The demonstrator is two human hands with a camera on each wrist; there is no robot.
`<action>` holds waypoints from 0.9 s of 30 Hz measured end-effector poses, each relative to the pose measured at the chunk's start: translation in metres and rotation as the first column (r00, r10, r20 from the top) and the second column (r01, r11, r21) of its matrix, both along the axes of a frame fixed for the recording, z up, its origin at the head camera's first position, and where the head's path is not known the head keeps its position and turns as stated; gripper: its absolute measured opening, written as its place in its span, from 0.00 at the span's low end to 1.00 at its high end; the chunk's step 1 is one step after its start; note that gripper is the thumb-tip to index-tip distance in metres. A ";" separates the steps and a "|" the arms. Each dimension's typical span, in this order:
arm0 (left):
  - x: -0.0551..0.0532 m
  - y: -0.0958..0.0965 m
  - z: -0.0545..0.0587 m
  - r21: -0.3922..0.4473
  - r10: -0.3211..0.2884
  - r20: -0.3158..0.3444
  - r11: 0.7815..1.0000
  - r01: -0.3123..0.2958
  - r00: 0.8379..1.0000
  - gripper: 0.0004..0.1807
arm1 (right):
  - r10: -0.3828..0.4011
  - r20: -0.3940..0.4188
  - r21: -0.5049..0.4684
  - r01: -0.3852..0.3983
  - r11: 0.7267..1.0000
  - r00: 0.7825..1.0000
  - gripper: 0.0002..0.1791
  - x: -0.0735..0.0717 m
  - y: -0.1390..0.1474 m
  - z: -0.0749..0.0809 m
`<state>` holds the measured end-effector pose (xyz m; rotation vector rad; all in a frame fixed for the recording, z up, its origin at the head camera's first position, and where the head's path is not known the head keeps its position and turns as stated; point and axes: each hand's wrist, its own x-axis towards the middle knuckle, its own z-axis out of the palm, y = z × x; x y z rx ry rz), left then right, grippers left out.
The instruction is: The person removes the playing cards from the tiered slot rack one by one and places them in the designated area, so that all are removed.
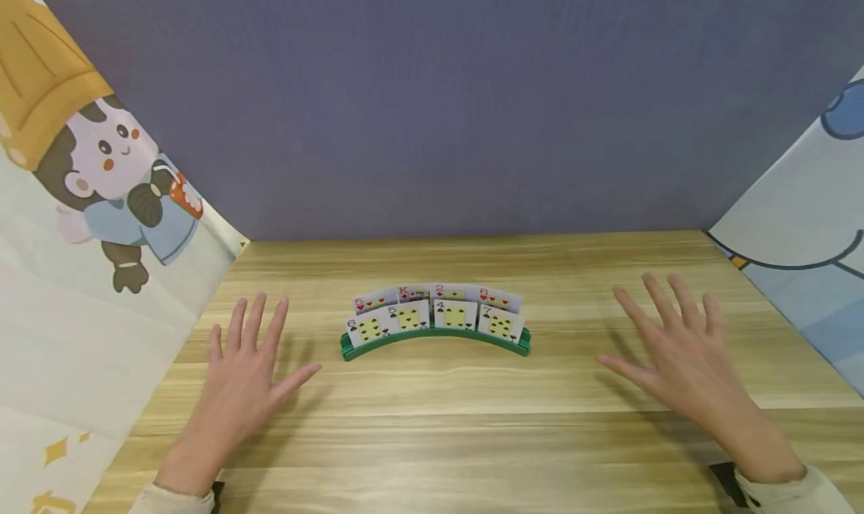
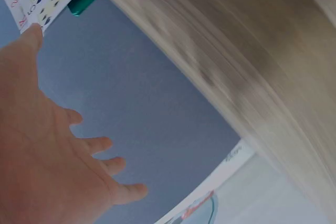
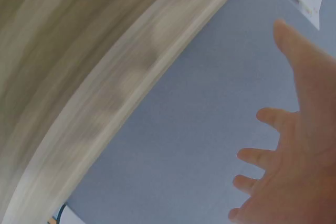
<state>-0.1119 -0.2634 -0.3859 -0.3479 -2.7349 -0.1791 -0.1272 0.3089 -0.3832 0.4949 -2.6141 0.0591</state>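
Observation:
A curved green card holder (image 1: 435, 334) stands on the table between the two hands, with playing cards upright in two rows. The front row shows black cards, among them a four of spades (image 1: 455, 316) and a seven (image 1: 501, 325). Behind them is a row of red cards, including a king (image 1: 414, 293), partly covered by the front ones. To the left of the holder my left hand (image 1: 243, 383) hovers palm down, fingers spread, holding nothing. My right hand (image 1: 685, 364) is likewise spread over the table on the right, apart from the holder and holding nothing.
The wood-grain table (image 1: 432, 439) ends at a grey-blue wall panel (image 1: 432, 109) at the back. A white sheet with a cartoon child (image 1: 111, 161) borders the left side. Another printed sheet (image 1: 803, 221) borders the right.

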 end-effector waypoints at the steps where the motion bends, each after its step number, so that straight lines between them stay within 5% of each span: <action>1: -0.001 0.002 0.001 0.014 -0.013 0.006 1.000 0.013 1.000 0.56 | 0.011 -0.010 -0.008 -0.011 1.000 1.000 0.55 0.000 -0.001 0.000; 9: -0.018 0.017 0.004 0.077 -0.165 -0.039 0.983 0.168 0.986 0.49 | 0.147 -0.048 -0.107 -0.151 0.983 0.988 0.35 -0.002 -0.021 0.008; 17: -0.037 0.030 0.008 0.243 -0.274 0.063 0.937 0.251 0.960 0.41 | 0.278 -0.114 -0.117 -0.290 0.950 0.954 0.29 -0.014 -0.049 0.024; 21: -0.049 0.035 0.011 0.362 -0.318 0.099 0.894 0.264 0.943 0.37 | 0.325 -0.136 -0.145 -0.344 0.928 0.936 0.26 -0.023 -0.067 0.033; 27: -0.061 0.042 0.010 0.570 -0.378 0.192 0.794 0.211 0.906 0.35 | 0.370 -0.134 -0.220 -0.392 0.893 0.919 0.22 -0.037 -0.097 0.046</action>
